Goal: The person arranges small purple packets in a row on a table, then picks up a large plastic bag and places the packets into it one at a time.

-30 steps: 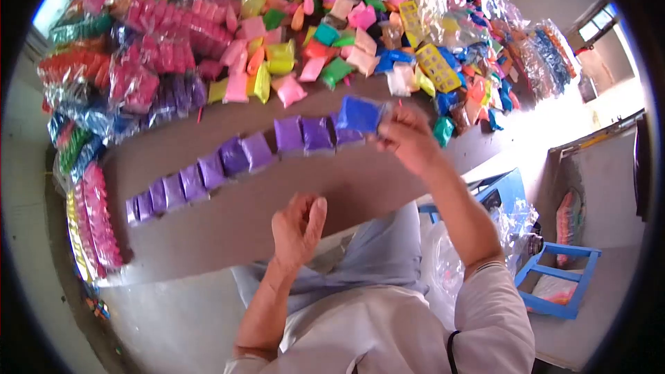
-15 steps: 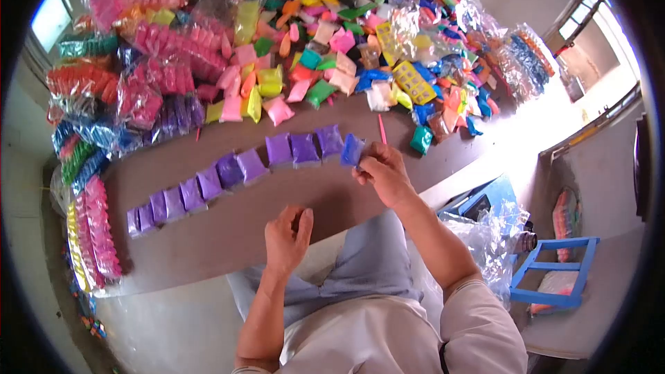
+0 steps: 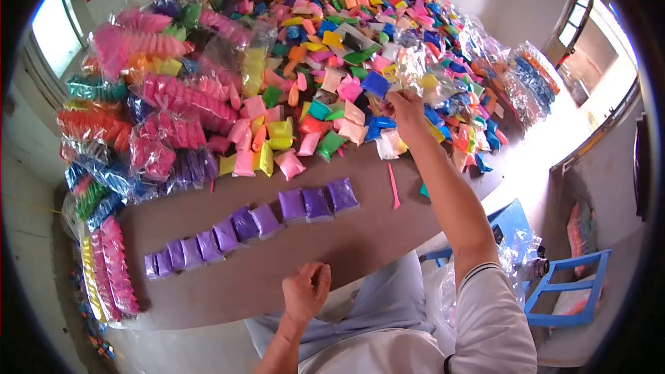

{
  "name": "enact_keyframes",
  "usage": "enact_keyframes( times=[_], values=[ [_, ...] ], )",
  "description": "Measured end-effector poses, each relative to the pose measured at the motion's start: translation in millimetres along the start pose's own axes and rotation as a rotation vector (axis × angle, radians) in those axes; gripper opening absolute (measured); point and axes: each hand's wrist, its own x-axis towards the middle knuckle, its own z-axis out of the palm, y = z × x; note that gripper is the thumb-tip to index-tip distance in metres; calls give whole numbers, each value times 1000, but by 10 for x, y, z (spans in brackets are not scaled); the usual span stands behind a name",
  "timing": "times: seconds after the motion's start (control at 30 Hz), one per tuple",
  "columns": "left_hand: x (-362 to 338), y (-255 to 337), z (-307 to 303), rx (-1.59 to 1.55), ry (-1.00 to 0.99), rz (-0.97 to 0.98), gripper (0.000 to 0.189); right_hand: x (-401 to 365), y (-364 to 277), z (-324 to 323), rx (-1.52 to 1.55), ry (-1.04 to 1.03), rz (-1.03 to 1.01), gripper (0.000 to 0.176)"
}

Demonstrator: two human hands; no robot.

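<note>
My right hand (image 3: 407, 112) reaches over the heap of packets, its fingers pinched at the edge of a small blue packet (image 3: 376, 84). Below it on the brown table (image 3: 332, 239), a slanting row of small purple packets (image 3: 265, 220) lies side by side. Nearer to me, my left hand (image 3: 307, 292) rests by the table's front edge, fingers curled closed. Nothing shows in it. A pink stick (image 3: 394, 185) lies to the right of the row.
A large heap of colourful packets (image 3: 332, 107) covers the table's far side. Bagged bundles of pink packets (image 3: 187, 104) are stacked at the left. A blue frame (image 3: 561, 291) and clear plastic (image 3: 509, 263) are at the lower right.
My right hand has carried the blue packet from the right end of the purple row, forward over the heap. My left hand stays closed near the table edge. The camera view has tilted up.
</note>
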Motion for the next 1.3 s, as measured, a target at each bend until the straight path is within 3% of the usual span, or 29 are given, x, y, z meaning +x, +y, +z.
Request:
enact_keyframes(
  times=[0.07,0.23,0.33,0.4,0.53,0.7,0.83,0.93,1.0,1.03,1.13,1.3],
  values=[
    [6,1,1,-11,-37,-26,11,140,32,75,70,89,51,13],
    [47,-19,23,51,-5,64,8,271,223,95,121,-7,79,15],
    [50,-28,33,60,1,96,8,188,263,215,-113,91,93,15],
    [48,-3,36,62,7,101,8,234,309,255,-491,104,-398,17],
    [75,5,37,84,-26,114,7,228,-82,605,-701,96,-532,20],
    [83,-41,22,111,-42,118,10,778,-209,1257,-923,-117,-784,17],
    [79,-48,12,77,-77,73,10,1224,-217,1833,-955,-216,-784,18],
    [109,-44,-13,38,-97,33,11,1539,-116,2161,-1183,-294,-764,21],
    [122,-50,-22,15,-104,16,11,1663,-9,2327,-1375,-302,-644,29],
    [126,-59,-26,9,-103,31,11,1713,39,2373,-1451,-323,-523,38],
    [115,-117,-24,-32,-111,29,11,1730,26,2480,-1546,-320,-465,43],
    [156,-134,-63,-119,-128,22,13,1817,99,2530,-1578,-306,-456,39]
  ],
)
